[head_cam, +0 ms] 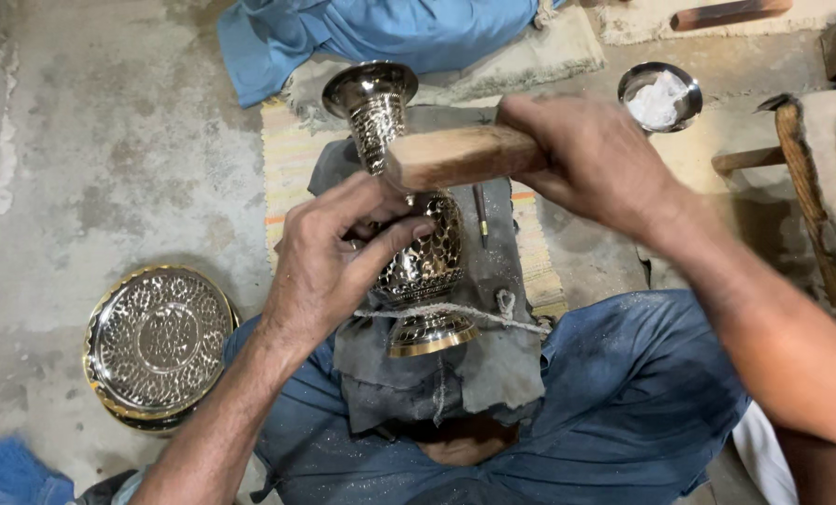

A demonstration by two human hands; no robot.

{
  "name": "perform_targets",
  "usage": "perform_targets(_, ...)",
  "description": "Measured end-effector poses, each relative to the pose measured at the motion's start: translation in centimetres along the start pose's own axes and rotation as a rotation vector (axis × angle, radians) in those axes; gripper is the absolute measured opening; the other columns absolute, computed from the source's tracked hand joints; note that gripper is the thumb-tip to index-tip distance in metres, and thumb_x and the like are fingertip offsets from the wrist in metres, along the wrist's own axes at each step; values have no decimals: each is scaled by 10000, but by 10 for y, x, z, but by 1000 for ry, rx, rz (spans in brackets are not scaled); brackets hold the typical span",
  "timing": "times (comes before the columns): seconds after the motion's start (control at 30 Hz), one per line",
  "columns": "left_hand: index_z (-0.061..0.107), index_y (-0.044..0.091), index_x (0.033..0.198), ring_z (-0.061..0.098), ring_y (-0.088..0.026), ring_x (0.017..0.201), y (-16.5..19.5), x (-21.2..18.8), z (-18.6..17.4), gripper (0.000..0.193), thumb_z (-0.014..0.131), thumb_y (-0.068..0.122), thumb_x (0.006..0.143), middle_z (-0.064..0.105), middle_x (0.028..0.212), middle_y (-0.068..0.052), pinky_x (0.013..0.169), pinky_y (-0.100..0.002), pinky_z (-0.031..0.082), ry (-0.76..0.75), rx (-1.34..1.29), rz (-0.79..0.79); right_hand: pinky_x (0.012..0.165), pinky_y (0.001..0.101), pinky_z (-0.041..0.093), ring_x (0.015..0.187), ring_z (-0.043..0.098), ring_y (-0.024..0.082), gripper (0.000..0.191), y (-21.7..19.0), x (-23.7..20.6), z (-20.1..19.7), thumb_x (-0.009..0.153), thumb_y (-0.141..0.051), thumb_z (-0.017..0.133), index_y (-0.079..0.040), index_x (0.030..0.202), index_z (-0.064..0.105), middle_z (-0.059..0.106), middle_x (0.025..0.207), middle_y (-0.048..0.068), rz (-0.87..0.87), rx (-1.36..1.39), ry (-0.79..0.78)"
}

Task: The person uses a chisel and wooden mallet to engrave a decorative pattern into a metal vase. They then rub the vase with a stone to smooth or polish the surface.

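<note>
Blue-trousered legs (614, 402) are lying closest to the viewer, folded on the concrete floor (109, 140), and a grey cloth (493, 369) is draping over the lap between them. On that cloth an engraved metal vase (418, 252) is lying tilted, its brass-rimmed foot (432, 335) pointing toward the person and its flared mouth (371, 86) pointing away. A thin cord (465, 313) is crossing the cloth just above the foot. The left hand (329, 257) is curling over the belly of the vase, fingers closed around something small that I cannot make out. The right hand (591, 154) is gripping a wooden block (455, 157), holding it just above the neck of the vase; whether the wood is touching the metal I cannot tell. Beside the vase a slim pointed tool (480, 213) is resting on the cloth. Near the left knee, toward the near left part of the floor, a stack of embossed round metal plates (159, 344) is sitting. Farther off, a small steel bowl (661, 95) holding something white is standing on the floor toward the far right, and a blue cloth (380, 33) is bunching along the far edge, behind a striped mat (291, 159).
</note>
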State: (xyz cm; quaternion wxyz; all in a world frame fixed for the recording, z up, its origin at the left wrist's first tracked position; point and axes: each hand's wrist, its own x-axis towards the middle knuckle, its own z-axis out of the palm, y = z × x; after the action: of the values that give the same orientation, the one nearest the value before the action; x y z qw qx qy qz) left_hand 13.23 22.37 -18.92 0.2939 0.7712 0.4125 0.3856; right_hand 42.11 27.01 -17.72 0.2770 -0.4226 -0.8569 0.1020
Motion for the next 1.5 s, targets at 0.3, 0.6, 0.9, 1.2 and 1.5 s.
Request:
perform_targets(0.3, 735, 41, 1161, 766, -139, 915, 10, -5, 17, 277, 788, 147, 910, 771, 1069, -71, 752, -277, 611, -42, -47, 1, 725, 417, 560, 821, 661, 245, 278, 11, -19, 10, 904, -152, 808, -44, 1038, 590, 647, 868, 120, 103, -169, -2)
perform_targets(0.6, 695, 84, 1213, 796, -118, 902, 2, 1, 40, 253, 752, 141, 974, 790, 997, -42, 761, -272, 680, 317, -401, -105, 709, 423, 564, 877, 697, 245, 386, 28, -14, -2, 954, -176, 805, -31, 1130, 494, 674, 939, 136, 171, 131, 103)
perform_targets(0.9, 710, 65, 1230, 780, -106, 910, 47, 24, 75, 337, 790, 89, 904, 786, 1053, -67, 752, -238, 631, 227, -149, -114, 932, 484, 511, 1053, 664, 339, 536, 45, -3, -36, 848, -136, 832, -72, 1325, 598, 689, 1124, 143, -89, -199, 147)
perform_targets(1.2, 732, 40, 1187, 766, -101, 844, 48, 37, 39, 350, 849, 151, 876, 793, 982, -60, 746, -241, 631, 363, -7, -86, 906, 454, 451, 1021, 631, 267, 415, -2, 52, -89, 880, -222, 844, -95, 1233, 668, 679, 1084, 33, -132, -434, 144)
perform_targets(1.5, 704, 25, 1253, 795, -133, 942, 42, 51, 35, 357, 802, 79, 914, 793, 1109, -101, 798, -253, 650, 327, -73, -49, 877, 388, 481, 962, 649, 167, 346, 15, 64, -79, 910, -283, 859, -132, 1164, 678, 695, 1022, -22, 56, -199, 228)
